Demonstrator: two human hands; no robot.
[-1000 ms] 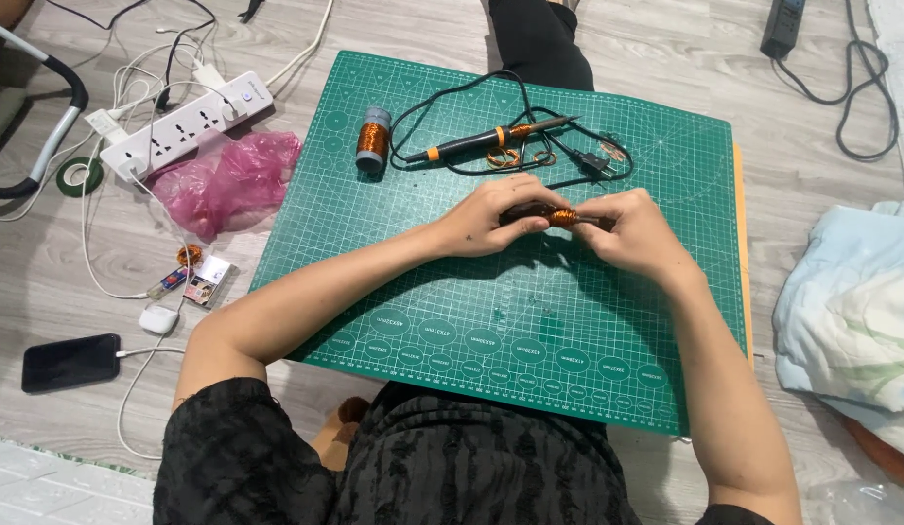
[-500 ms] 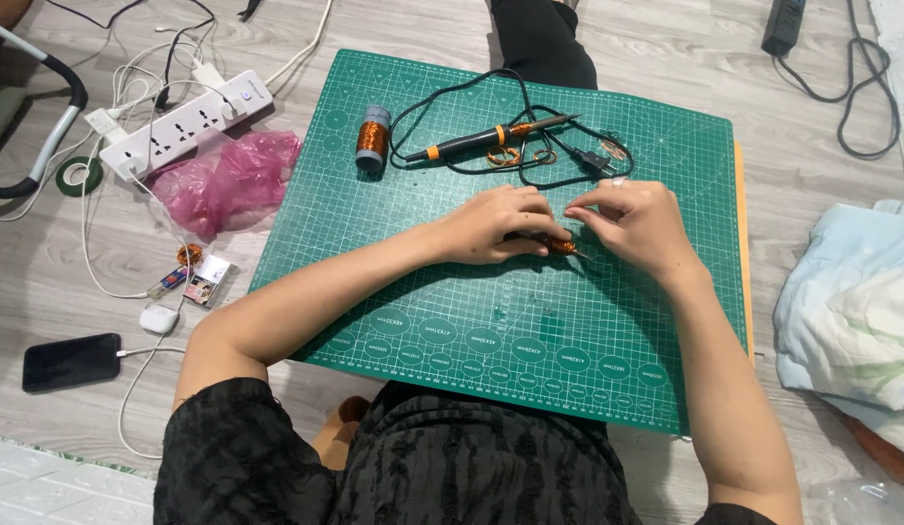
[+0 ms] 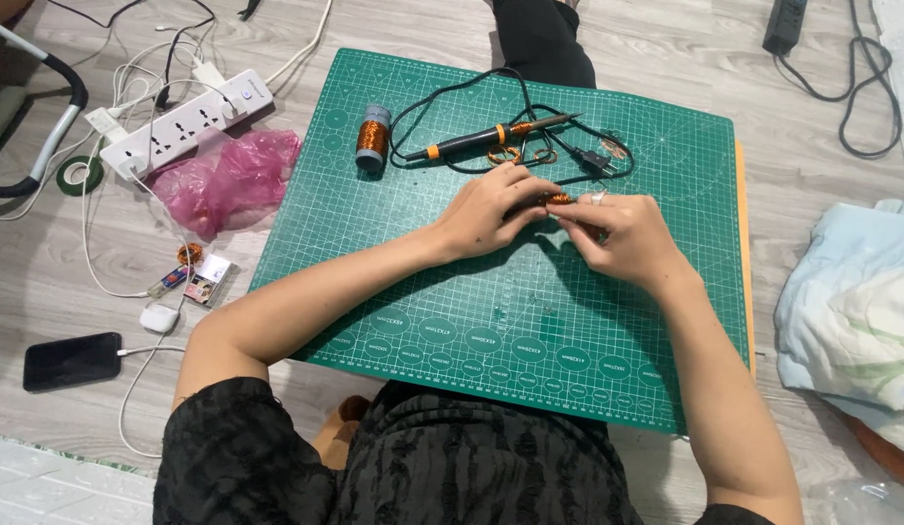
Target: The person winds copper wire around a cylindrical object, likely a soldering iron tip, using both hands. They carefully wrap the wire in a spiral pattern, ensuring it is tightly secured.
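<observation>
My left hand (image 3: 493, 211) and my right hand (image 3: 617, 236) meet over the upper middle of a green cutting mat (image 3: 452, 321). Between their fingertips they pinch a small copper wire coil (image 3: 557, 199), mostly hidden by the fingers. Just beyond the hands lies a black and orange soldering iron (image 3: 486, 139) with its black cord looped around it. A spool of copper wire (image 3: 372, 137) stands upright on the mat to the left of the iron. Small copper rings (image 3: 504, 156) lie near the iron.
A white power strip (image 3: 185, 122) with cables and a pink plastic bag (image 3: 230, 179) lie on the wooden floor left of the mat. A black phone (image 3: 72, 361) on a charger cable sits at the lower left. A pale blue cloth (image 3: 851, 301) lies at the right.
Both hands stay together over the mat, with the fingers shifting slightly around the small coil. Nothing else has moved.
</observation>
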